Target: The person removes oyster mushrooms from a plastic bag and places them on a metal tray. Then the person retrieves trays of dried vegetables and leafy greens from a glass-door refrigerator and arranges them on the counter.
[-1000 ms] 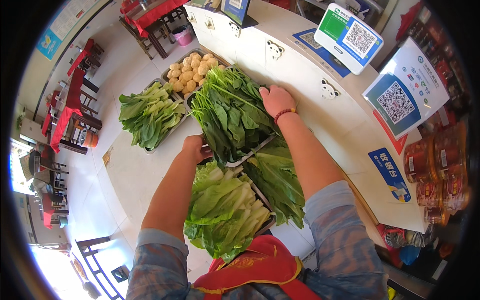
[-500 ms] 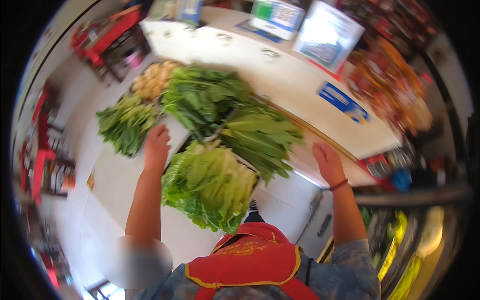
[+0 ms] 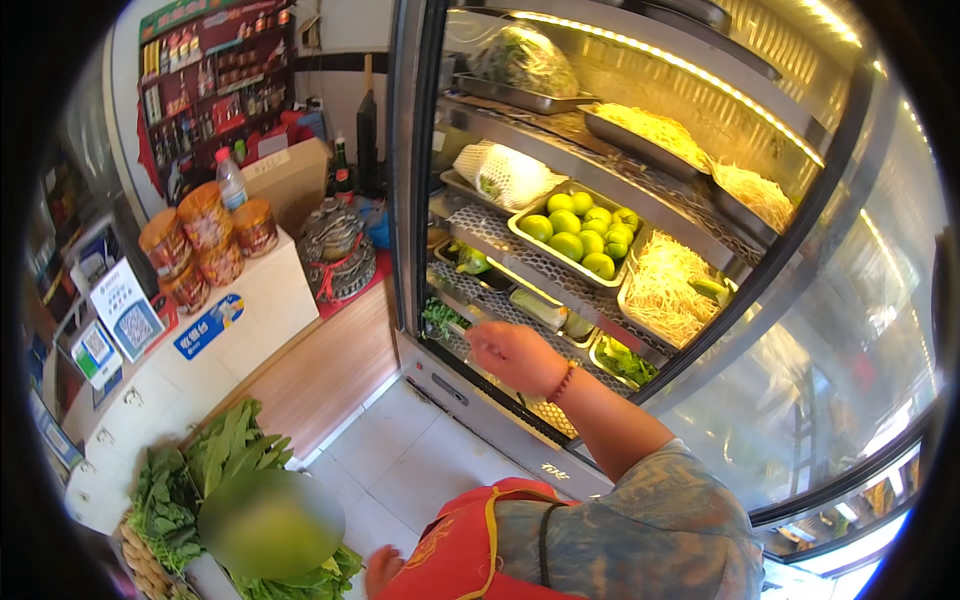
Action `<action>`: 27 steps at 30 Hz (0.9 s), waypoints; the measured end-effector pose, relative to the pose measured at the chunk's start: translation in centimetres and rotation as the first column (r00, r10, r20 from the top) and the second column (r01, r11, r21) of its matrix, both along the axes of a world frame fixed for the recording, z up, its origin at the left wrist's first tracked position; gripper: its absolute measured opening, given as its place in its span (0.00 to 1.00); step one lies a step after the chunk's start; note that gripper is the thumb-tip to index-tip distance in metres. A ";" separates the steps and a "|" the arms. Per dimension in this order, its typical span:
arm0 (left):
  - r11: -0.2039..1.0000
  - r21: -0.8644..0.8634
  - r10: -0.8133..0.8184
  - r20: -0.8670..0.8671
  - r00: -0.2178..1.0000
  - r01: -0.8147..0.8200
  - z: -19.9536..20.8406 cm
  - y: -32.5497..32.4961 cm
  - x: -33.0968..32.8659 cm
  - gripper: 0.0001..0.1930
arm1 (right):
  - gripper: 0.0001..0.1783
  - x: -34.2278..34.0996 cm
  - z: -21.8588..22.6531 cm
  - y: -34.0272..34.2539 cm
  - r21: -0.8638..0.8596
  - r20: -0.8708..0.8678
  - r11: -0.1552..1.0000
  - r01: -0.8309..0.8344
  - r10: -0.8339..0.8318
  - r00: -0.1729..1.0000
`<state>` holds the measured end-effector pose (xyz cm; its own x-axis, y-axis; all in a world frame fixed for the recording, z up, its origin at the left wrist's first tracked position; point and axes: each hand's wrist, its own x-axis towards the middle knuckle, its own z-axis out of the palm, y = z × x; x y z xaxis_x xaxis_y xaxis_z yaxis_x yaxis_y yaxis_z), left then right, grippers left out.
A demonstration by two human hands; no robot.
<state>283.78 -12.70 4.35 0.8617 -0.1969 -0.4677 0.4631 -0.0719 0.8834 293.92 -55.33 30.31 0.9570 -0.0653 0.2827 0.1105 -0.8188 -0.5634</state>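
My right hand [image 3: 515,358], with a beaded bracelet [image 3: 564,383] at the wrist, is raised in front of the lower shelves of a lit display fridge [image 3: 398,200]. Its fingers are curled in and nothing shows in them. Nearest it are leafy greens [image 3: 440,317] and a tray of green leaves [image 3: 622,358] in the fridge. My left hand [image 3: 383,570] is low by my red apron [image 3: 455,535], only partly visible, its grip hidden. To its left are heaped leafy vegetables [image 3: 235,445], partly covered by a blurred patch.
Fridge shelves hold round green fruit [image 3: 575,228], bean sprouts [image 3: 672,285] and pale noodle-like strips [image 3: 655,130]. A foggy glass panel [image 3: 800,350] stands at right. The white counter [image 3: 250,305] at left carries orange tubs [image 3: 208,217], code signs [image 3: 125,310] and a bottle [image 3: 230,178].
My view has swung right from the vegetables to the fridge. Both hands were raised around the greens; now the right is before the fridge with fingers curled, the left low beside the apron.
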 end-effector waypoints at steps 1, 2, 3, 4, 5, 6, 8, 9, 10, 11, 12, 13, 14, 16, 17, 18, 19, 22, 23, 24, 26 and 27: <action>0.998 0.018 -0.062 0.061 0.996 0.061 -3.4 -0.6 -0.1 0.18 | 0.15 -1.2 -0.5 -0.8 -0.001 0.008 1.000 0.004 -0.004 1.000; 0.994 0.016 -0.114 0.123 0.986 0.112 -7.1 -0.3 0.1 0.18 | 0.15 -2.0 -1.0 -1.4 0.000 -0.014 1.000 -0.005 0.005 1.000; 0.990 0.033 -0.141 0.160 0.977 0.137 -9.2 -0.2 0.6 0.18 | 0.15 -2.5 -1.6 -1.9 0.001 -0.037 1.000 -0.022 0.022 0.999; 0.989 -0.144 -0.034 -0.053 0.998 0.026 -6.4 -2.3 0.6 0.18 | 0.15 -3.4 -2.6 -3.0 -0.004 -0.076 1.000 -0.027 0.027 0.997; 0.998 0.009 -0.056 0.006 0.998 0.056 -2.9 -4.6 0.6 0.18 | 0.15 -4.1 -3.4 -3.8 -0.056 -0.099 0.997 -0.048 0.043 0.994; 0.986 0.133 -0.097 0.003 0.995 0.096 0.3 -6.6 1.1 0.19 | 0.15 -4.6 -4.5 -4.5 -0.102 -0.117 0.991 -0.083 0.071 0.991; 0.910 0.361 -0.205 -0.034 0.978 0.204 3.9 -10.2 1.8 0.20 | 0.14 -6.1 -7.6 -6.6 -0.046 -0.169 0.988 -0.148 0.138 0.976; 0.909 0.312 -0.308 0.055 0.950 0.277 2.1 -10.2 2.2 0.21 | 0.14 -6.9 -7.2 -6.4 -0.024 -0.231 0.988 -0.153 0.143 0.962; 0.865 0.384 -0.370 0.057 0.927 0.322 1.8 -11.4 2.2 0.21 | 0.14 -7.0 -7.1 -6.4 0.003 -0.283 0.985 -0.175 0.168 0.944; 0.813 0.453 -0.434 0.052 0.899 0.366 1.7 -12.6 2.2 0.21 | 0.15 -6.9 -7.6 -6.8 -0.001 -0.308 0.977 -0.214 0.203 0.930; 0.744 0.516 -0.518 0.041 0.855 0.425 1.7 -14.0 2.7 0.21 | 0.15 -7.2 -8.2 -7.6 -0.007 -0.334 0.974 -0.228 0.212 0.918; 0.759 0.469 -0.518 0.017 0.855 0.451 2.7 -15.6 3.0 0.21 | 0.15 -7.5 -8.4 -8.4 -0.014 -0.362 0.972 -0.235 0.215 0.907; 0.772 0.420 -0.522 -0.008 0.853 0.477 3.9 -17.2 3.1 0.21 | 0.15 -7.5 -8.2 -9.1 -0.023 -0.291 0.977 -0.210 0.195 0.937; 0.770 0.372 -0.544 -0.040 0.838 0.518 2.4 -18.5 4.5 0.21 | 0.15 -6.6 -7.0 -10.6 -0.050 -0.130 0.987 -0.153 0.145 0.981; 0.768 0.385 -0.535 -0.053 0.843 0.511 -1.7 -17.1 5.4 0.22 | 0.15 -5.6 -3.5 -9.5 -0.080 -0.146 0.995 -0.066 0.054 0.988; 0.758 0.382 -0.548 -0.065 0.834 0.528 -4.0 -17.0 6.4 0.22 | 0.15 -4.7 -1.4 -9.7 -0.106 -0.006 0.994 -0.024 0.024 1.000; 0.708 0.422 -0.599 -0.067 0.798 0.567 -2.6 -18.0 7.2 0.22 | 0.15 -3.9 0.1 -10.1 -0.119 0.131 0.993 0.025 -0.009 0.991; 0.628 0.495 -0.681 -0.024 0.732 0.600 1.0 -18.5 9.5 0.22 | 0.18 -0.3 7.8 -9.8 -0.109 0.505 0.973 0.203 -0.122 0.855; 0.643 0.468 -0.699 0.034 0.715 0.606 0.5 -18.7 10.8 0.23 | 0.19 0.3 10.8 -9.8 -0.142 0.572 0.931 0.336 -0.200 0.795; 0.658 0.431 -0.713 0.091 0.696 0.618 0.0 -19.1 11.8 0.24 | 0.20 1.3 13.2 -10.7 -0.166 0.654 0.887 0.430 -0.227 0.721; 0.684 0.350 -0.696 0.050 0.717 0.640 -0.3 -20.0 14.0 0.23 | 0.19 2.5 18.7 -13.6 -0.266 0.706 0.738 0.620 -0.289 0.647; 0.700 0.310 -0.684 0.034 0.729 0.643 -0.1 -20.9 15.3 0.22 | 0.21 2.9 21.6 -14.5 -0.211 0.637 0.706 0.676 -0.426 0.643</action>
<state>299.06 -33.60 4.22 0.6116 -0.6318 -0.4763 0.0832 -0.5473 0.8328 296.82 -69.85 51.91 0.4692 -0.2937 0.8328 -0.2800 -0.9439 -0.1751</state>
